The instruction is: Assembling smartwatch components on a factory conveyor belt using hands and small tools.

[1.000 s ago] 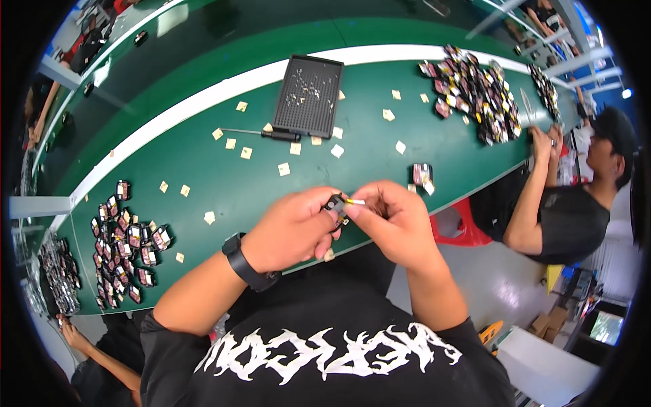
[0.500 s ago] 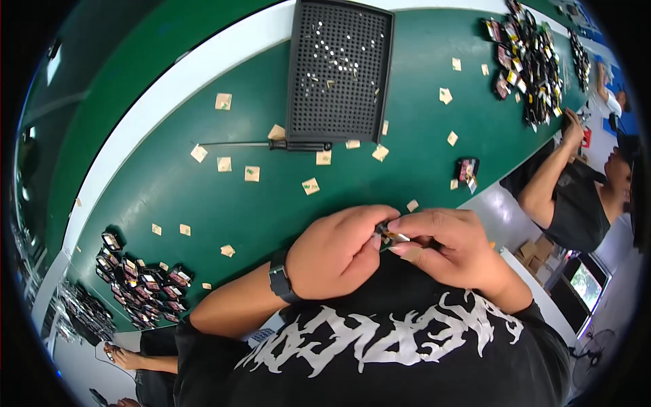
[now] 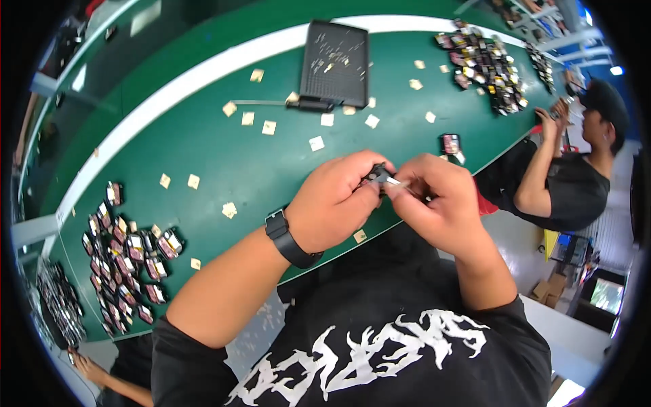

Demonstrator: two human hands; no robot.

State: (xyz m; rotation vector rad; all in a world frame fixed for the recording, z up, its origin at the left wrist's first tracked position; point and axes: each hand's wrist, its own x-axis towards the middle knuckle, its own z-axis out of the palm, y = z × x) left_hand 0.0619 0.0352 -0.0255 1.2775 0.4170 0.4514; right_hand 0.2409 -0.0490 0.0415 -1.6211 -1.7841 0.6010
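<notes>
Green table (image 3: pixel 271 166): sm. black part (image 3: pixel 382 173) gripped by L hand (image 3: pixel 336 200) fingers, pale strip (image 3: pixel 395 181) pinched by R hand (image 3: pixel 441 200); strip could be torn if tugged askew.

The scene is taken by a fisheye camera which is worn on the person's head, as the left one of a pair. The view is directed downward and forward, over the black shirt (image 3: pixel 441 370) that is seen large along the lower edge. The left hand (image 3: pixel 339 198) and the right hand (image 3: pixel 439 195) are shown near the centre, rather close to the lens. The green bench (image 3: pixel 264 166) is looked upon from above, and its white strip (image 3: pixel 258 45) is bent into an arc. Toward the dark round rim, a co-worker (image 3: pixel 575 180) at the right is included, farther away.
</notes>
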